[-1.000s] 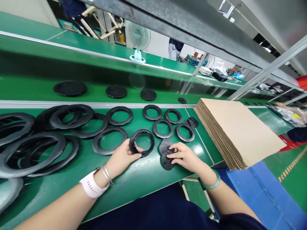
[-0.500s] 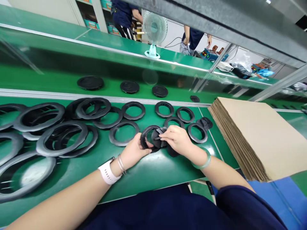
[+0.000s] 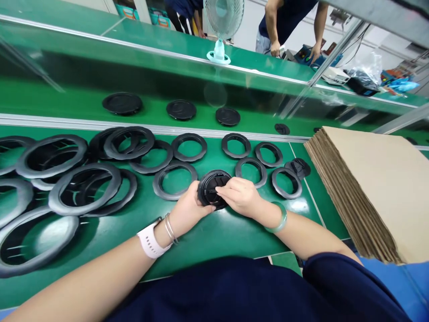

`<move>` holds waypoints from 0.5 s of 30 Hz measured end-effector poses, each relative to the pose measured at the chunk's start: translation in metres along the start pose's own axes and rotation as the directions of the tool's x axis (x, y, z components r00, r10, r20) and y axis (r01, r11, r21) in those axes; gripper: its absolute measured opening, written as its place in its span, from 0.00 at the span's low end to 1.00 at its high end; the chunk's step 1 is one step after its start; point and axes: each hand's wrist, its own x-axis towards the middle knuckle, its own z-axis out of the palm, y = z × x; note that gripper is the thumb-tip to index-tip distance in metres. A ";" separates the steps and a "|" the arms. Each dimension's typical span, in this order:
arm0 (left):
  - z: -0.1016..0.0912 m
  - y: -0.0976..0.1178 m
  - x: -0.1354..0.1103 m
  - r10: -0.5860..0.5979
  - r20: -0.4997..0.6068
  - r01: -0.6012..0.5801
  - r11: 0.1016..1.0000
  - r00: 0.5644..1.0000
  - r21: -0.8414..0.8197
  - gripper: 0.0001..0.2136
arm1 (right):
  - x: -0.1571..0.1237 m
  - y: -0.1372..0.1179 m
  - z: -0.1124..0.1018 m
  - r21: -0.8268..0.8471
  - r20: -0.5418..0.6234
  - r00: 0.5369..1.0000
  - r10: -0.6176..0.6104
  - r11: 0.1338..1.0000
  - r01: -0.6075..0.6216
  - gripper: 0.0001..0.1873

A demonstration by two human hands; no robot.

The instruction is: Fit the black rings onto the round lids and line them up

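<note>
A factory assembly line — green conveyor belt [image 3: 83, 105], rows of black rings [image 3: 189, 147].

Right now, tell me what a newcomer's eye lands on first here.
The left hand and right hand clasp a black ring mid-bench. More black rings sprawl across the green bench to the left, and a stack of cardboard sheets fills the right.

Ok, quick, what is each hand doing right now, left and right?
Left hand: closed on the black ring, gripping its left edge.
Right hand: closed, fingertips on the black insert inside that ring.
</note>
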 end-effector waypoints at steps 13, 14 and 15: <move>-0.001 0.002 -0.002 -0.011 0.056 0.015 0.998 0.998 -0.062 0.27 | 0.006 -0.004 -0.006 0.001 -0.001 1.000 -0.011 1.000 0.011 0.08; 0.000 0.002 -0.002 -0.016 0.055 0.020 0.998 0.998 -0.064 0.27 | 0.006 -0.004 -0.006 0.002 0.006 1.000 -0.010 1.000 0.010 0.08; 0.000 0.003 -0.002 -0.023 0.056 0.027 0.997 0.998 -0.068 0.27 | 0.006 -0.004 -0.006 0.001 0.011 1.000 -0.008 1.000 0.008 0.08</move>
